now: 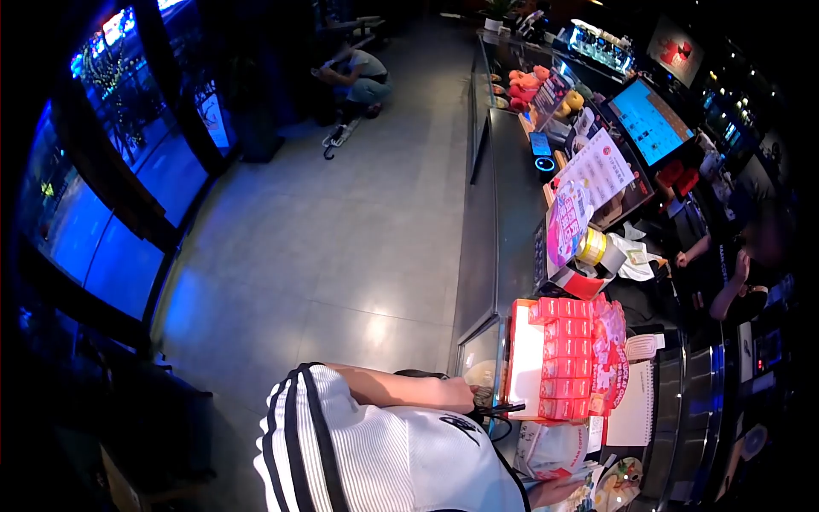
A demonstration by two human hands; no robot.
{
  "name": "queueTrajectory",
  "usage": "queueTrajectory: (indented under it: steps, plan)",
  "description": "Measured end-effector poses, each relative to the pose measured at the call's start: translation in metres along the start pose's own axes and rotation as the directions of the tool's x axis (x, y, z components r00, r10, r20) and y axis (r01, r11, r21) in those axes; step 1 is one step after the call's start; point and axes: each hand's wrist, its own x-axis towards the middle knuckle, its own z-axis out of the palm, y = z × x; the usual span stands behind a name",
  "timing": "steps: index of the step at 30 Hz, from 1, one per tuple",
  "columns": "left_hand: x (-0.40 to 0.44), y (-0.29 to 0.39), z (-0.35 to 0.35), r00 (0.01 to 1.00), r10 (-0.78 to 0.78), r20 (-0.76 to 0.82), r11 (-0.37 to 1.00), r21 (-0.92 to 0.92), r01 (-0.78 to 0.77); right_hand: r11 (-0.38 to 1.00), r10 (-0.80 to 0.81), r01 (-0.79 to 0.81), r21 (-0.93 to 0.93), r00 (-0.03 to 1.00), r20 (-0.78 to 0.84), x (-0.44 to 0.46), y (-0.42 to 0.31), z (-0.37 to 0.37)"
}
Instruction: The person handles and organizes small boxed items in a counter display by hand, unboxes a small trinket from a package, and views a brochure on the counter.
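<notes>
My left hand [459, 394] is at the counter's edge, at the end of a bare forearm coming out of a white sleeve with black stripes. Its fingers look curled, close to a black strap or cable [499, 410]; what they hold is not clear. Just beyond stands a display tray of stacked red boxes [566, 358]. Low in the view, my right hand [553, 492] is partly hidden by my white shirt, and its fingers do not show clearly. Near it are a white-and-red printed packet [550, 450] and a round food picture [618, 485].
A dark counter [512, 213] runs up the right side, with a lit screen [650, 119], printed signs [597, 166] and plush toys [529, 85]. Behind it another person's hand [740, 266] shows. A crouching person [363, 77] is on the grey floor [341, 230], far off.
</notes>
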Motion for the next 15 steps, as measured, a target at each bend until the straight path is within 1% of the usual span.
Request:
queueTrajectory:
  steps: [4, 6, 8, 12, 15]
  plan:
    - [0.003, 0.001, -0.003, 0.998, -0.014, 0.065, 0.999, -0.033, 0.016, 1.000, 0.019, -0.019, 0.021, 1.000, 0.010, -0.001, 0.009, -0.002]
    - [0.003, -0.001, -0.004, 0.995, -0.034, 0.094, 0.997, -0.069, 0.040, 1.000, -0.011, 0.011, 0.018, 1.000, -0.006, -0.002, 0.010, 0.000]
    - [0.002, -0.002, -0.006, 0.995, -0.058, 0.084, 0.995, -0.079, 0.065, 0.999, -0.034, 0.034, -0.005, 0.999, -0.007, -0.003, 0.009, -0.001]
    - [0.003, -0.004, -0.009, 0.991, -0.086, 0.103, 0.988, -0.118, 0.098, 1.000, -0.008, 0.008, -0.002, 1.000, 0.011, -0.004, 0.010, -0.003]
    - [0.004, 0.001, -0.014, 0.998, -0.058, 0.031, 0.987, -0.149, 0.062, 0.996, -0.037, 0.035, -0.082, 0.999, -0.022, -0.002, 0.018, 0.001]
